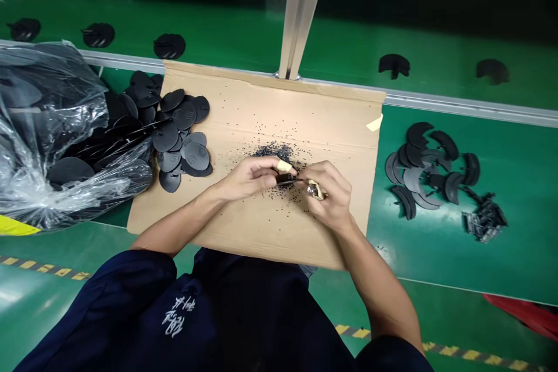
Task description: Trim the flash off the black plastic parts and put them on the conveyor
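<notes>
My left hand [248, 177], with a pale tape wrap on one finger, pinches a small black plastic piece [284, 179]. My right hand [326, 195] grips a small metal-and-tan tool [316, 189], its exact kind unclear, whose tip touches that piece. Both hands hover over a flattened cardboard sheet [261, 102], which is strewn with black shavings [274, 152]. A loose heap of black plastic discs [183, 139] lies at the sheet's left edge, beyond my left hand.
A clear plastic bag [47, 110] of black discs sits at left. Black curved pieces [421, 174] and a small heap of dark parts [486, 218] lie on the green surface at right. Further black pieces [98, 35] rest beyond a metal rail [457, 106] and an upright post [300, 17].
</notes>
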A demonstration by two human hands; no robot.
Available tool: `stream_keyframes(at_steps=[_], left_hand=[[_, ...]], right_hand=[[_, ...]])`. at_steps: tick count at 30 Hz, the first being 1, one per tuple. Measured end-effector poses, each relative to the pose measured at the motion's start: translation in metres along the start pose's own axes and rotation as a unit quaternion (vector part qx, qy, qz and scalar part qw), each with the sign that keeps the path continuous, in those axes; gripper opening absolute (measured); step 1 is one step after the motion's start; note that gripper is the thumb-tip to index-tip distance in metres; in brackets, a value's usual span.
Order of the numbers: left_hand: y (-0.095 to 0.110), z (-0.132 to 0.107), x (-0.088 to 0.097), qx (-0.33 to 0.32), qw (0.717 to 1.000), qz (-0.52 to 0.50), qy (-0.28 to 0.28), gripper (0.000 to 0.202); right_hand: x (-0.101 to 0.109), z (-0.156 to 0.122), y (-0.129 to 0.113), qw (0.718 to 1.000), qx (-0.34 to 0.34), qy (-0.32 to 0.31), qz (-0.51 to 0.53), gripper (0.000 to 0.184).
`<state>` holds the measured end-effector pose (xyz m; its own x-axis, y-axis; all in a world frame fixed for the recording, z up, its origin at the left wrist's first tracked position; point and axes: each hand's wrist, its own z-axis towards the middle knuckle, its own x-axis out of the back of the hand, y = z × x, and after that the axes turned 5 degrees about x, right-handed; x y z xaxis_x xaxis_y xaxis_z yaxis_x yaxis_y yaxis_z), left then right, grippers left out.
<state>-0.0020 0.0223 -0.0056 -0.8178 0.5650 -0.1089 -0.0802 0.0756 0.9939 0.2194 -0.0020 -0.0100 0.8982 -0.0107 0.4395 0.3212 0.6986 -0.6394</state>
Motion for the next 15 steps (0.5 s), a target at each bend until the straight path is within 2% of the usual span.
stream_keyframes(at_steps=[4,9,11,15], left_hand=[[-0.005,-0.002,-0.001,-0.024,0.996,0.069,0.05,0.055],[-0.005,-0.002,-0.005,-0.126,0.963,0.205,0.123,0.02],[-0.004,-0.002,-0.005,-0.154,0.949,0.233,0.143,0.016],[-0.004,-0.002,-0.005,-0.181,0.936,0.263,0.148,0.018]], right_hand=[[0.0,0.0,0.0,1.0,-0.015,-0.005,-0.026,0.015],[0.002,0.002,-0.002,0.999,-0.036,-0.006,0.016,0.011],[0.004,0.003,0.0,0.998,-0.06,-0.006,0.022,0.009],[0.006,0.002,0.008,0.994,-0.063,-0.044,-0.083,0.016]])
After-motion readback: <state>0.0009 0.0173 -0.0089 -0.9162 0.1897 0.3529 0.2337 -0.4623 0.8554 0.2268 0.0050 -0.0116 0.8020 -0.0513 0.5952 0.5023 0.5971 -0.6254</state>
